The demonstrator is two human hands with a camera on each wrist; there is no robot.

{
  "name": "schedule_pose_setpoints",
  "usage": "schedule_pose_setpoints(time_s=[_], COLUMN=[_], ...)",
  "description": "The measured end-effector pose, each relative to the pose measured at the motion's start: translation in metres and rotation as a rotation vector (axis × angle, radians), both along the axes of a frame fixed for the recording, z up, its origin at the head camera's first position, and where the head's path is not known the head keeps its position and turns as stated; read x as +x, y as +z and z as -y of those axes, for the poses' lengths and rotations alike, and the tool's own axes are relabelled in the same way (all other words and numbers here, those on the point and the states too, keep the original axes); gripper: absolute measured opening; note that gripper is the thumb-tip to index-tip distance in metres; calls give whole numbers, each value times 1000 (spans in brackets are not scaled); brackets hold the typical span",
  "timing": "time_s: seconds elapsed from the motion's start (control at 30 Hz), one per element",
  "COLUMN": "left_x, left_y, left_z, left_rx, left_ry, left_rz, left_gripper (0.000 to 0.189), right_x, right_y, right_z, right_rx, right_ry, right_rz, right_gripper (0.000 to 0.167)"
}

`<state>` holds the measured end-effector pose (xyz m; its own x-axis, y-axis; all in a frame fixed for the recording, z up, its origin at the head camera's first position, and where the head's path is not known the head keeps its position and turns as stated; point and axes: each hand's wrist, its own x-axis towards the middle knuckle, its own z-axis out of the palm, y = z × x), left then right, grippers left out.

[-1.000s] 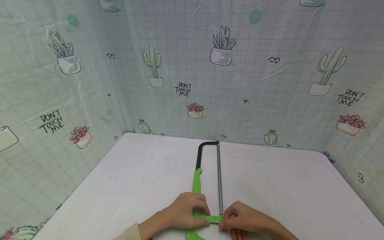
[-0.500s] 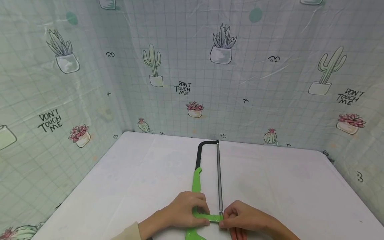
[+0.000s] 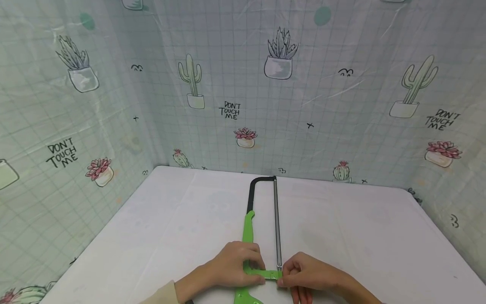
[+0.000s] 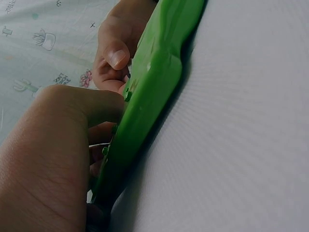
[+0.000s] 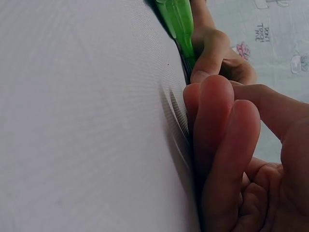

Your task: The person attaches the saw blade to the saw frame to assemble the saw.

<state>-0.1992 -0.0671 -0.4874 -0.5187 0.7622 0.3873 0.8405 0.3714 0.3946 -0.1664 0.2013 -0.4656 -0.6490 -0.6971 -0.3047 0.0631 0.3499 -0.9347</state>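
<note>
A hacksaw point(image 3: 248, 230) with a green frame and a black front bow lies flat on the white table, its far end pointing at the back wall. Its blade point(image 3: 277, 223) runs along the right side. My left hand point(image 3: 235, 264) grips the green frame near the handle, fingers curled over the crosspiece. At the near end of the blade, my right hand point(image 3: 309, 272) pinches the tip of that crosspiece between thumb and forefinger; the fingers hide the fastening there. The left wrist view shows the green handle point(image 4: 154, 72) close up, slanting past my left hand.
The white table point(image 3: 182, 219) stretches out on both sides of the saw. A curtain point(image 3: 322, 105) printed with cacti and lettering stands behind its back edge and along both sides.
Both hands and the hacksaw keep almost the same pose. Only the head view has shifted slightly, so the whole scene sits a little higher in it.
</note>
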Motion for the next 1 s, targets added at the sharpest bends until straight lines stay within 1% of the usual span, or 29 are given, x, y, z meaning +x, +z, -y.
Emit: schedule_pose_setpoints(time_s=[0.47, 0.63, 0.77, 1.0], left_x=[1, 2, 1, -1], left_y=[-1, 1, 1, 0], left_z=[0, -1, -1, -1], left_rx=[-10, -18, -25, 0], left_ry=[6, 14, 15, 2], left_rz=[7, 25, 21, 19], left_gripper=[15, 15, 16, 16], right_x=[0, 0, -1, -1], right_y=[-3, -3, -3, -1], right_z=[-1, -3, -3, -4], right_rx=[-29, -41, -43, -52], right_ry=[21, 28, 28, 39], right_rz=[26, 29, 26, 19], right_gripper=[24, 25, 25, 28])
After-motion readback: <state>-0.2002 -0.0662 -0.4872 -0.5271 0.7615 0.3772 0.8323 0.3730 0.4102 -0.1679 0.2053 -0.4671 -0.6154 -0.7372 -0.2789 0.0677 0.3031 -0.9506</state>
